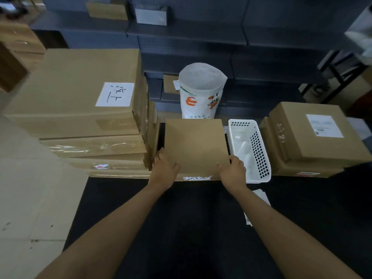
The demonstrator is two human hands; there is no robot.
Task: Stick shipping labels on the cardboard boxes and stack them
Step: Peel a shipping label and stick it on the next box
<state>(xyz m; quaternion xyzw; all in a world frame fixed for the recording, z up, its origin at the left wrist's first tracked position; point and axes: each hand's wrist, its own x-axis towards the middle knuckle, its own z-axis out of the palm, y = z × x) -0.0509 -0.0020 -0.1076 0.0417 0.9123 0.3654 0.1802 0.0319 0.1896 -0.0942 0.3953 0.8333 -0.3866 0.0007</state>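
Observation:
A plain brown cardboard box (195, 143) with no label on its top sits at the middle of the black table (181, 218). My left hand (165, 170) grips its near left corner and my right hand (233, 172) grips its near right corner. To the left stands a tall stack of flat cardboard boxes (80, 109), the top one bearing a white handwritten label (115, 94). On the right, two stacked boxes (314, 141) carry a printed shipping label (324, 125) on top. Loose white label sheets (259, 206) lie under my right forearm.
A white perforated plastic basket (249, 152) stands between the held box and the right stack. A white printed sack (202, 91) stands open behind the box. Dark shelving (201, 33) with small boxes fills the back. Pale floor tiles (30, 198) lie left of the table.

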